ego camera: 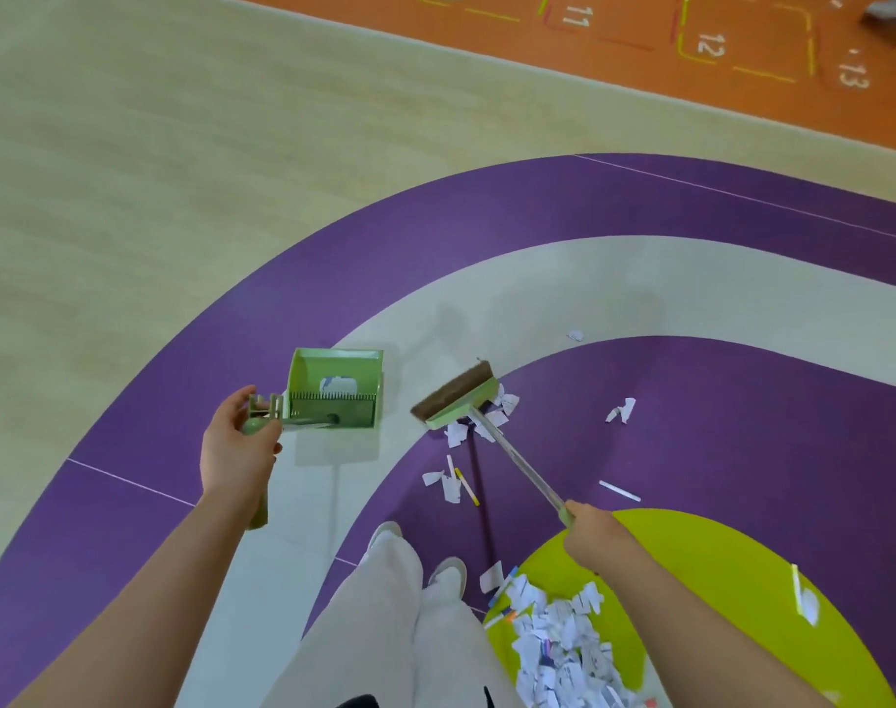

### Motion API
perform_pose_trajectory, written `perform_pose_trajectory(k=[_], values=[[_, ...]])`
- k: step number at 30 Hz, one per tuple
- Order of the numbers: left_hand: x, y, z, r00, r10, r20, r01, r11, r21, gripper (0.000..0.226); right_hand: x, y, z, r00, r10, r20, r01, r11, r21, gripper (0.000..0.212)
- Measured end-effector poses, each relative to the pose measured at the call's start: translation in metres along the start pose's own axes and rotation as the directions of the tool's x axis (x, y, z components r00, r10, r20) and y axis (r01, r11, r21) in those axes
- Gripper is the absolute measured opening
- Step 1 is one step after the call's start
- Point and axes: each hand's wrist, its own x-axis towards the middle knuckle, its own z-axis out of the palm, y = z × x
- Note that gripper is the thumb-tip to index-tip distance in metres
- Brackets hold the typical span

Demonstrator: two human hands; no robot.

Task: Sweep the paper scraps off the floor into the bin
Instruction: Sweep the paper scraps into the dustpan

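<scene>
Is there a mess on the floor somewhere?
Yes. Torn paper scraps lie scattered on the purple floor beside the broom head, with a big heap of scraps near the person's feet. A yellow-tipped stick lies among them. One scrap is already in the green dustpan.

You are looking at a pale green dustpan (336, 388), a pale green broom (458, 398) showing brown bristles, and white paper scraps (560, 646) carrying faint blue marks. The floor (129, 171) is showing beige wood grain, purple and grey arcs, a lime patch and an orange numbered strip (691, 43). You are wearing off-white trousers (384, 620).
</scene>
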Motion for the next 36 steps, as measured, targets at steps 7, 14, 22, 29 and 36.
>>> perform_pose_trajectory(k=[7,14,22,29,36], values=[[-0.021,-0.013,-0.008,1.0,-0.005,0.028,0.005,1.0,0.007,0.053,-0.034,0.046,0.049,0.996,0.087,0.006,-0.087,0.994,0.062,0.046],[-0.038,-0.033,-0.032,0.981,0.07,0.183,-0.076,0.997,0.027,0.052,-0.086,0.06,0.102,0.986,0.163,0.016,-0.164,0.981,0.106,0.045],[-0.067,-0.068,-0.075,0.942,0.126,0.31,-0.132,0.991,0.0,0.052,-0.168,0.066,0.165,0.971,0.236,-0.038,-0.234,0.971,0.057,0.022],[-0.083,-0.094,-0.111,0.917,0.168,0.361,-0.167,0.985,-0.033,0.052,-0.238,0.068,0.174,0.964,0.266,-0.008,-0.251,0.92,0.302,0.032],[-0.101,-0.115,-0.133,0.941,0.147,0.305,-0.146,0.989,-0.027,0.054,-0.279,0.043,0.177,0.973,0.223,-0.062,-0.159,0.84,0.519,0.049]])
